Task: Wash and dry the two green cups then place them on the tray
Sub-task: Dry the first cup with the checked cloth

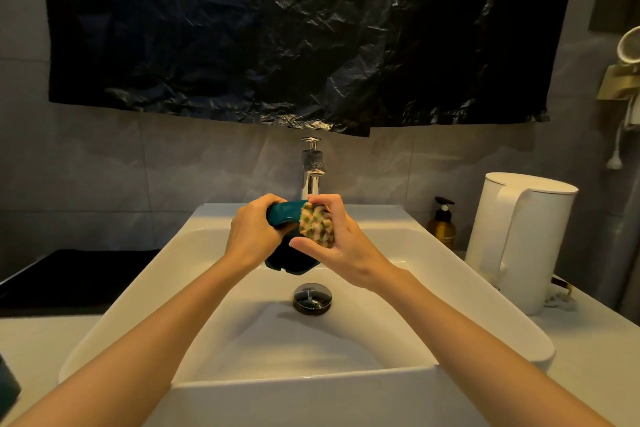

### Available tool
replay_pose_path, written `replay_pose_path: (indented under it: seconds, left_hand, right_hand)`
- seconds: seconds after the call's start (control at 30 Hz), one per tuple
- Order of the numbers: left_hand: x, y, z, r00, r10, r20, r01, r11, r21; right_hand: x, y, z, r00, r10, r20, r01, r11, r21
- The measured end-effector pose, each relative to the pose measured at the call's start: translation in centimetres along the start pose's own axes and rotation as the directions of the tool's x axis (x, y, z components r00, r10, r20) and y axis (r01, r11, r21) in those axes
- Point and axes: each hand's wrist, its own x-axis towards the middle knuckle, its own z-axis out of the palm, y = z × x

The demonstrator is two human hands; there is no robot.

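Washing step, first of the three. At centre frame, above the white sink [450, 288], gripping the green cup [287, 215] with the left hand [254, 236], fingers curled round its side, mouth turned toward the right. Pinching a mottled scrubbing pad [317, 229] in the right hand [341, 243], thumb beneath and fingers curled over the top, pad pressed against the cup's rim. Just behind the hands, a chrome faucet [311, 166]; no telling from here of running water. Below the hands, a round dark drain [312, 297]. At the lower left edge, a dark teal shape [8, 388], perhaps the second cup, but too cropped and dim to be sure. At mid left, beside the sink, a flat black tray [69, 274]. At right, a white kettle [519, 239] and an amber pump bottle [442, 225] on the counter; across the top, a crinkled black plastic sheet [294, 28]. Judging from this: scrubbing of one cup under way, with rinsing, drying and all of the other cup yet to do. Next, likely working the pad round rim and inside, with a firm hold on a wet and probably slippery cup, then rinsing under the faucet, perhaps freeing one hand for the lever. No drying cloth in view, so worth finding before any move to the tray.
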Motion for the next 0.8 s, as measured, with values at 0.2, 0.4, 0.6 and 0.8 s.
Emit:
replay_pose_path:
  seconds: [0.2,0.4,0.6,0.8]
  left_hand:
    - [-0.8,0.5,1.0,0.989,0.128,0.072,-0.129,0.992,0.014]
    - [0.2,0.0,-0.1,0.999,0.026,-0.048,-0.030,0.995,-0.092]
    - [-0.4,0.5,0.5,0.992,0.117,0.037,-0.114,0.989,-0.090]
    - [0.3,0.1,0.0,0.999,-0.037,0.034,0.045,0.962,-0.268]
  right_hand:
    - [0.1,-0.6,0.4,0.987,-0.148,-0.070,0.141,0.985,-0.097]
    - [0.0,0.3,-0.2,0.988,-0.072,-0.139,0.071,0.997,-0.014]
    - [0.4,-0.5,0.6,0.970,-0.188,-0.155,0.181,0.982,-0.063]
    - [0.1,0.2,0.2,0.977,-0.109,-0.184,0.116,0.993,0.026]
